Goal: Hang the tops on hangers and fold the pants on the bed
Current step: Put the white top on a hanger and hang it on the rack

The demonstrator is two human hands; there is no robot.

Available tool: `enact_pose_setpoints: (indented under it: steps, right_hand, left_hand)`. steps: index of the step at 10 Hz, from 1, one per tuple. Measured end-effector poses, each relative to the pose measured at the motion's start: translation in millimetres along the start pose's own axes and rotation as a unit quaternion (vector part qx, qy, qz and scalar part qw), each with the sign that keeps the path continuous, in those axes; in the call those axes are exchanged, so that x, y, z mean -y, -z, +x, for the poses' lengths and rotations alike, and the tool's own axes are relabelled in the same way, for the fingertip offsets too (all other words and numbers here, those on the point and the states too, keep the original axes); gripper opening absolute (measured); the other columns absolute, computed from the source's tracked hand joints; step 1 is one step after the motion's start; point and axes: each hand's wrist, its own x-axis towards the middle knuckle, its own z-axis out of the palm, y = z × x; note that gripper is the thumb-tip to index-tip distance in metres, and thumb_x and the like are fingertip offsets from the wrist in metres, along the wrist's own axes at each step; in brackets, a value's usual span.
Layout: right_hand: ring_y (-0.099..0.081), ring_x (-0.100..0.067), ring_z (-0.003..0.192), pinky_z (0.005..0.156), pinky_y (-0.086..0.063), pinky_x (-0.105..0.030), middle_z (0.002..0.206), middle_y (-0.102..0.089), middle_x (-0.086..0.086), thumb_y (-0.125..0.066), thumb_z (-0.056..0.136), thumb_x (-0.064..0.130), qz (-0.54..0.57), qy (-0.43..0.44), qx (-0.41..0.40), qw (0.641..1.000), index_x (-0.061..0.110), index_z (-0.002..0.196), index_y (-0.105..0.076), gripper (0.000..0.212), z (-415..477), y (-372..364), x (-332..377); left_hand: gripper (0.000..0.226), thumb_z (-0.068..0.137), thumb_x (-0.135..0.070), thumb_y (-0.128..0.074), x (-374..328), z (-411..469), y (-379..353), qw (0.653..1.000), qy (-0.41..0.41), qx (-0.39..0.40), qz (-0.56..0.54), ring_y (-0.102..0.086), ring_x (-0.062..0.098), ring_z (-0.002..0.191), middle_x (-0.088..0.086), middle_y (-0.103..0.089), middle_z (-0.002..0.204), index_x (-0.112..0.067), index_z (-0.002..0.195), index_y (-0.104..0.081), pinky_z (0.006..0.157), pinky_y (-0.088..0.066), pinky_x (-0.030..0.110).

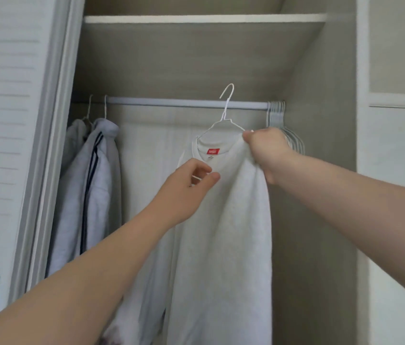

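We see a white top [221, 232] draped on a white wire hanger [224, 118], collar open toward us with a red label [213, 151] inside the neck. The cloth hangs long and straight. The hanger's hook points up, crossing the rail [171, 102] in our view but not resting on it. The left grip [186, 192] pinches the hanger's left wire arm; the right grip [268, 153] clutches the top's right shoulder. At the rail's left end hang a grey top [74, 135] and a pale striped top [89, 185]; empty hangers [277, 113] bunch at its right end.
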Motion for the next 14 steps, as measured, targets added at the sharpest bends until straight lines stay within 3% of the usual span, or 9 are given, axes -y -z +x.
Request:
enact_pose_setpoints:
  steps: [2,4,6,7,8,11,12,13,14]
  right_hand:
    - [-0.048,-0.019,0.091,0.077,-0.040,-0.029,0.087,-0.049,-0.006,-0.046,0.101,0.016,-0.014,0.007,0.003,1.000,0.017,0.082,-0.047,0.019,78.8,-66.9,-10.9]
    - [-0.045,-0.018,0.094,0.078,-0.039,-0.029,0.094,-0.048,-0.008,-0.043,0.102,0.016,0.005,0.011,-0.021,1.000,0.020,0.070,-0.035,0.033,143.7,-112.7,-32.4]
    - [-0.052,-0.025,0.076,0.067,-0.042,-0.031,0.073,-0.045,-0.006,-0.045,0.098,0.005,0.036,-0.028,0.016,0.999,0.014,0.074,-0.041,0.026,189.6,-141.0,-54.9]
    - [-0.059,-0.023,0.054,0.053,-0.042,-0.023,0.079,-0.055,-0.012,-0.049,0.095,0.002,0.043,-0.034,0.040,0.998,0.008,0.090,-0.052,0.009,196.4,-150.2,-74.8]
    - [-0.060,-0.018,0.059,0.057,-0.043,-0.021,0.086,-0.059,-0.013,-0.059,0.097,0.010,0.020,-0.015,0.077,0.997,0.000,0.108,-0.059,0.015,193.9,-159.6,-89.5]
    - [-0.073,-0.040,0.061,0.057,-0.062,-0.050,0.069,-0.070,-0.027,-0.047,0.090,0.007,-0.294,0.073,0.167,0.938,-0.007,0.083,-0.058,0.019,164.4,-140.8,-63.1]
    - [-0.069,-0.036,0.048,0.048,-0.060,-0.043,0.065,-0.068,-0.028,-0.047,0.094,0.008,-0.275,0.112,0.173,0.939,-0.006,0.079,-0.056,0.022,159.1,-148.0,-64.5]
    - [-0.070,-0.049,0.066,0.070,-0.060,-0.060,0.084,-0.066,-0.040,-0.045,0.096,0.009,-0.177,0.131,0.195,0.956,-0.017,0.098,-0.056,0.028,163.6,-162.7,-77.0]
    - [-0.072,-0.047,0.069,0.072,-0.060,-0.061,0.088,-0.069,-0.036,-0.045,0.098,0.010,-0.142,0.142,0.215,0.956,-0.015,0.104,-0.058,0.029,171.2,-179.6,-92.8]
  left_hand:
    - [0.058,0.058,-0.080,-0.066,26.5,9.9,-5.3,0.997,0.063,0.018,0.044,-0.061,-0.006,0.078,-0.020,-0.062,0.098,-0.045,0.101,-0.050,0.070,-0.052,0.023]
    - [0.098,0.062,-0.068,-0.075,59.0,35.0,-19.7,0.983,0.088,0.034,0.161,-0.062,0.018,0.110,-0.012,-0.054,0.128,-0.044,0.139,-0.021,0.091,-0.053,0.043]
    - [0.075,0.090,-0.013,-0.050,99.0,67.3,-21.2,0.954,0.064,0.030,0.291,-0.054,0.032,0.104,0.005,-0.048,0.117,-0.031,0.151,-0.009,0.085,-0.048,0.042]
    - [0.063,0.091,-0.010,-0.047,118.4,70.3,-14.9,0.951,0.063,0.037,0.301,-0.052,0.031,0.098,0.004,-0.049,0.109,-0.029,0.145,-0.021,0.081,-0.046,0.040]
    - [0.055,0.092,-0.009,-0.048,134.2,68.4,-9.0,0.943,0.062,0.049,0.323,-0.056,0.034,0.101,0.008,-0.053,0.120,-0.026,0.141,-0.029,0.079,-0.047,0.039]
    - [0.018,0.091,-0.009,-0.048,153.0,57.3,30.2,0.912,0.032,0.030,0.409,-0.059,0.034,0.091,0.003,-0.051,0.101,-0.020,0.102,-0.038,0.078,-0.053,0.048]
    - [0.016,0.090,-0.010,-0.049,154.3,56.4,46.3,0.896,0.036,0.031,0.442,-0.057,0.034,0.093,0.002,-0.049,0.096,-0.019,0.097,-0.036,0.081,-0.051,0.048]
    - [0.013,0.090,-0.010,-0.050,156.7,56.6,64.5,0.888,0.049,0.031,0.456,-0.056,0.034,0.088,0.005,-0.051,0.090,-0.015,0.094,-0.038,0.077,-0.050,0.045]
    - [0.011,0.089,-0.009,-0.049,159.1,53.8,82.1,0.886,0.070,0.023,0.457,-0.053,0.027,0.077,0.002,-0.050,0.082,-0.016,0.092,-0.041,0.061,-0.041,0.037]
